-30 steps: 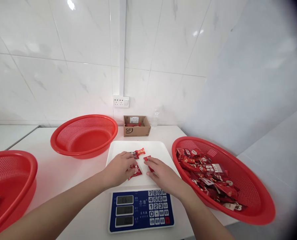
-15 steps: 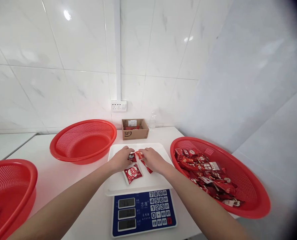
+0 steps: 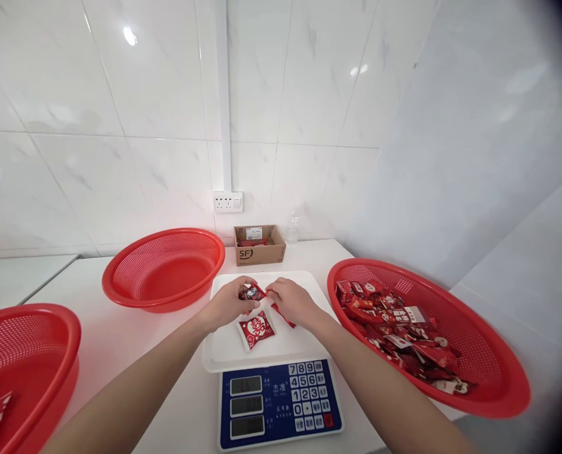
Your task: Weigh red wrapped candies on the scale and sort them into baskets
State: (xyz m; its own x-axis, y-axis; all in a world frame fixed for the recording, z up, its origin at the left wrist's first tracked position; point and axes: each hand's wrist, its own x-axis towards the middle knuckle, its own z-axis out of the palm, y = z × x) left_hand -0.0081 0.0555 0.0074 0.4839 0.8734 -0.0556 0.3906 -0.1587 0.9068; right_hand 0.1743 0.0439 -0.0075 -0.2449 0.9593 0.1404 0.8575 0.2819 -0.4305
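Observation:
Over the white scale tray, my left hand is closed on a red wrapped candy with a dark and silver print. My right hand pinches the red wrapper end on the candy's right side, so both hands meet at it. A red and white packet with a double-happiness character lies flat on the tray below them. Beneath the right fingers a narrow red packet is partly hidden. The blue scale panel, with its keys and displays, sits at the near side.
To the right stands a red basket heaped with red packets. Another red basket is at the back left, and a third red basket at the near left holds a dotted packet. An SF cardboard box and a clear bottle stand by the wall.
The candy's dark and silver print shows more fully between my hands, and the orange-red piece there is no longer seen. The right fingers have closed in a pinch. The whole view has shifted slightly.

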